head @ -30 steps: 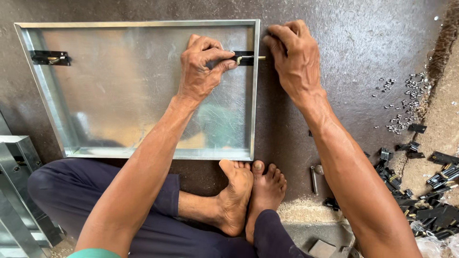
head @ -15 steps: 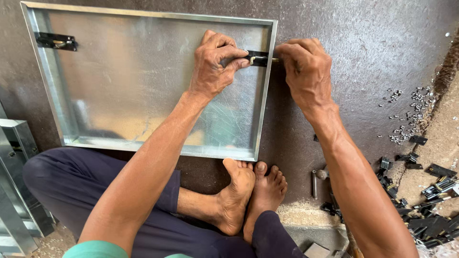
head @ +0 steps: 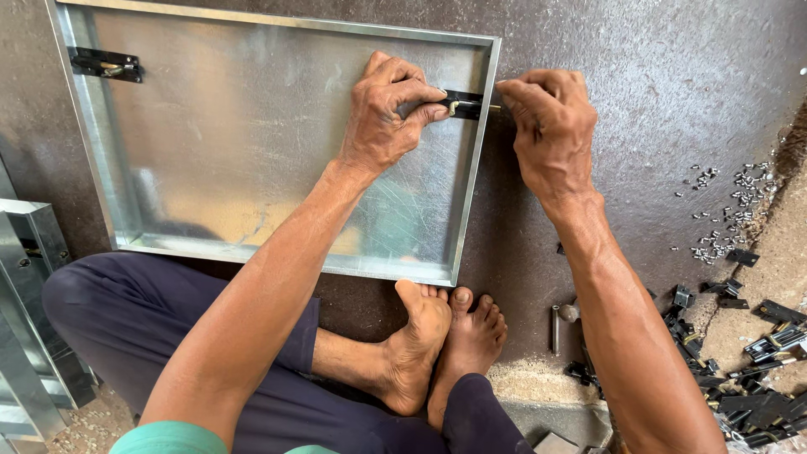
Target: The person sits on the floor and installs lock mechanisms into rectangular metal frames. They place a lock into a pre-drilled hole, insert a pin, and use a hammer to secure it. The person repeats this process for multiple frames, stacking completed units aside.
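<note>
So there's one shallow rectangular galvanized sheet-metal tray (head: pixel 235 160) lying flat on the dark grey floor (head: pixel 639 92), open side up, pushed toward the far left of the floor area in view. It has two small black metal latch brackets on it: one (head: pixel 105 64) at the tray's far left corner, untouched, and a second one (head: pixel 461 104) at the far end of its right rim.

That second bracket is where both hands are. The left hand (head: pixel 387 113) sits inside the tray with its grip curled tight on the bracket, thumb and forefinger pinching it. The right hand (head: pixel 546 126) is just outside the right rim, fingers bunched narrow against the outer side of the same spot; whatever it pinches is too small to make out.

Two bare feet (head: pixel 445 336) rest together on the floor just beside the tray's near right corner. Toward the right edge of the floor there's a scatter of small silvery fasteners (head: pixel 723 210), too many to count, and a heap of black metal parts (head: pixel 756 378) at the near right corner. Folded grey sheet-metal pieces (head: pixel 29 319) lean at the left edge.
</note>
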